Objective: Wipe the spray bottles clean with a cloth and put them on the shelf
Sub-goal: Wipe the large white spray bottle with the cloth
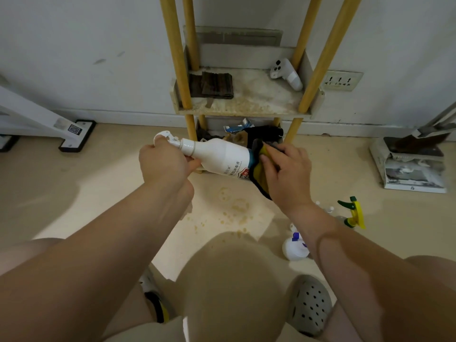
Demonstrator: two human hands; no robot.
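My left hand (164,162) grips the spray head and neck of a white spray bottle (219,154), held on its side in front of the shelf. My right hand (286,171) holds a yellow and dark cloth (259,172) wrapped round the bottle's base, which is hidden by it. The shelf (246,108) has yellow posts and a stained board. On the floor at the right stand a bottle with a green and yellow trigger (352,212) and a small white bottle with a purple part (294,246).
A dark folded cloth (213,85) and a white sprayer (286,72) lie on the shelf board. Bags and clutter (249,134) sit under it. A mop base (76,135) is at the left, a dustpan on a box (409,161) at the right. The floor is stained.
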